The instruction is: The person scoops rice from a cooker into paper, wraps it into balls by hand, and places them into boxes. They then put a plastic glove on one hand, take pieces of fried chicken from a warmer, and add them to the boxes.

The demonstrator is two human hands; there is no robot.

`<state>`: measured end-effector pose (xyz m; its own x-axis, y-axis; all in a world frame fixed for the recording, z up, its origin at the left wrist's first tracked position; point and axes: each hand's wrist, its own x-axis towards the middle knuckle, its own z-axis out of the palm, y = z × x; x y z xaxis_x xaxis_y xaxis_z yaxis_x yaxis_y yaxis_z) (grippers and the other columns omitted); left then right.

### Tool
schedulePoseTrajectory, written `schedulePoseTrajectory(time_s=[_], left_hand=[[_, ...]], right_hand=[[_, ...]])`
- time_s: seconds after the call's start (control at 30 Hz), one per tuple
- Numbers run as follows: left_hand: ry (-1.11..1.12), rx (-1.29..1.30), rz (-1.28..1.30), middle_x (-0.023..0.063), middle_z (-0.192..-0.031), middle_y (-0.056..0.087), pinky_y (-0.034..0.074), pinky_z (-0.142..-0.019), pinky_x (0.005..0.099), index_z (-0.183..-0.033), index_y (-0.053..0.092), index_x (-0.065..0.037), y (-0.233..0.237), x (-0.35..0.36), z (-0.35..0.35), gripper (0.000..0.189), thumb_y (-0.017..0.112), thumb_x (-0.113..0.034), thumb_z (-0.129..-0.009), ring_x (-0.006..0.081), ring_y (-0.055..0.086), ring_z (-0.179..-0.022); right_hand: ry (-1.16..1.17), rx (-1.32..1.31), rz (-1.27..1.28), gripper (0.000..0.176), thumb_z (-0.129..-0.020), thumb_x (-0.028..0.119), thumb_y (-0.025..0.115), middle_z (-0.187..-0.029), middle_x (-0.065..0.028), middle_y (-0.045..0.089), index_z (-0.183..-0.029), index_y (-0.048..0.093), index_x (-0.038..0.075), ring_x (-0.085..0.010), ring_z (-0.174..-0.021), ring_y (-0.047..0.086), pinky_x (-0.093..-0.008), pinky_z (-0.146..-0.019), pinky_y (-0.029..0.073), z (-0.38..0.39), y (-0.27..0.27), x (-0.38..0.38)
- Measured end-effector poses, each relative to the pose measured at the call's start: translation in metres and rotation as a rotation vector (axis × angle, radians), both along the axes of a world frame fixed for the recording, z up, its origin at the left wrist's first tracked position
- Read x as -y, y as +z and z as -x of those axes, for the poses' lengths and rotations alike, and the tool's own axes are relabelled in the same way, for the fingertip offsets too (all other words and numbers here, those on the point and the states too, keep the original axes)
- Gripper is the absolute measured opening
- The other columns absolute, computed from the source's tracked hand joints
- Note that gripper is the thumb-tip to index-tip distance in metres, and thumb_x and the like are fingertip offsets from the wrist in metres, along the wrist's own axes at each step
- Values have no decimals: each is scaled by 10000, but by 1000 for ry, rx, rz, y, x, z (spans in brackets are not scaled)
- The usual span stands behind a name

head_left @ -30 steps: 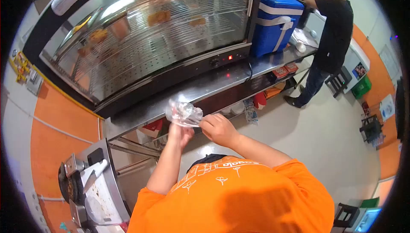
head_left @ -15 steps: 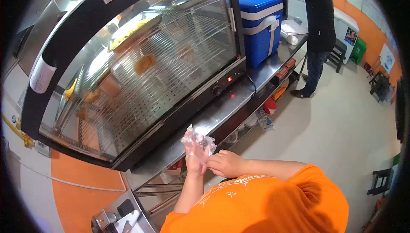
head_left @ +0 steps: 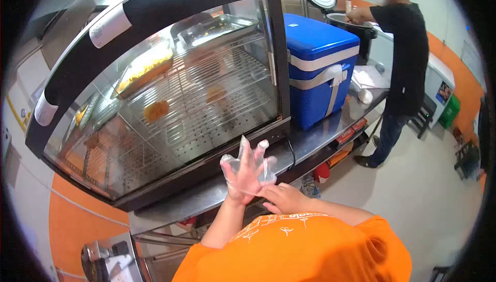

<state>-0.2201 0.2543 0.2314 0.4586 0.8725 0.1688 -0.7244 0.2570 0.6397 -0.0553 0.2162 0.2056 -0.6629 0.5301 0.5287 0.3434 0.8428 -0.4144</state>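
Observation:
A clear plastic glove (head_left: 268, 172) covers my left hand (head_left: 245, 174), whose fingers are spread apart and point up and away from me. Loose film stands out past the fingertips. My right hand (head_left: 282, 198) pinches the glove's cuff beside the left wrist. Both hands are in front of my orange shirt, before the lower edge of a glass-fronted food display cabinet (head_left: 201, 166). Inside the cabinet, a breaded piece of food (head_left: 156, 111) lies on a wire rack, and a metal tray holds yellow food (head_left: 150, 69).
A blue cooler box (head_left: 323, 49) stands right of the cabinet on a steel counter (head_left: 330, 133). Farther back, a person in black (head_left: 408, 55) reaches over a large open pot (head_left: 351, 21). Red boxes (head_left: 352, 129) sit on the shelf below. A small steel table (head_left: 116, 261) is at lower left.
My left hand's fingers have spread wider inside the glove, while my right hand keeps its hold on the cuff. The view has tilted up, showing more of the other person and the pot.

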Motion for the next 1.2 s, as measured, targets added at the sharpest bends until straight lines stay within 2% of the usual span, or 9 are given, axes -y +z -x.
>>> schedulePoseTrajectory(time_s=[0.17,0.23,0.3,0.6,0.87,0.93,1.03,1.1,1.2], left_hand=[[237,36,-194,70,-1447,259,426,-923,525,-1444,113,-321,26,-54,-52,778,446,-645,-820,309,229,-1339],[1003,-853,-735,134,-1404,345,369,-975,459,-1384,308,-176,48,-82,-68,645,516,-437,-832,307,310,-1302],[1556,-1314,-1178,147,-1370,406,297,-1054,387,-1258,505,-66,66,-117,-77,483,595,-242,-817,301,404,-1244],[2225,-1437,-1371,13,-1333,446,75,-1061,579,-1118,578,-248,94,-222,-102,388,630,-368,-754,240,336,-1302],[2165,-1741,-933,-11,-1239,523,228,-1055,492,-1184,523,-247,90,-174,-14,399,602,-248,-794,204,442,-1212],[2466,-1799,-1055,-5,-1191,552,305,-975,449,-1156,541,-209,74,-172,26,364,603,-218,-798,187,500,-1139],[1999,-1945,-484,43,-1147,591,394,-871,424,-1208,532,-138,110,-126,33,433,612,-162,-783,219,556,-1012],[2123,-1997,-477,62,-1148,588,404,-845,438,-1207,529,-121,109,-115,43,436,614,-176,-783,233,555,-1017],[2470,-1864,-984,82,-1129,589,411,-806,448,-1233,512,-119,77,-114,28,494,630,-252,-773,269,556,-1008]], right_hand=[[68,-14,10,583,-771,198,634,-1253,-168,432,-1283,394,57,-309,-1018,541,-395,-794,463,-50,5,-41],[108,19,-19,641,-770,211,643,-1317,-177,368,-1324,363,54,-321,-989,556,-394,-793,474,-63,2,-52],[146,87,-33,627,-773,215,647,-1323,-178,362,-1316,379,53,-316,-962,569,-392,-781,481,-76,0,-59],[-55,104,241,429,-811,213,643,-1302,-144,387,-1206,522,99,-262,-935,600,-386,-825,476,-147,-36,-60],[-439,-114,401,382,-771,132,672,-1230,-128,459,-1134,563,80,-225,-920,602,-329,-763,505,-229,-67,-37],[-491,-123,481,370,-779,136,666,-1219,-119,470,-1130,564,80,-218,-941,599,-332,-761,505,-252,-92,-31],[-503,-96,591,355,-780,147,659,-1200,-107,487,-1118,569,82,-228,-962,594,-348,-782,499,-265,-107,-28],[-488,-11,566,347,-776,159,657,-1182,-97,502,-1105,575,87,-240,-963,590,-360,-796,490,-261,-104,-36],[-445,132,381,337,-764,181,657,-1142,-76,531,-1084,586,100,-253,-947,587,-373,-794,478,-242,-85,-59]])
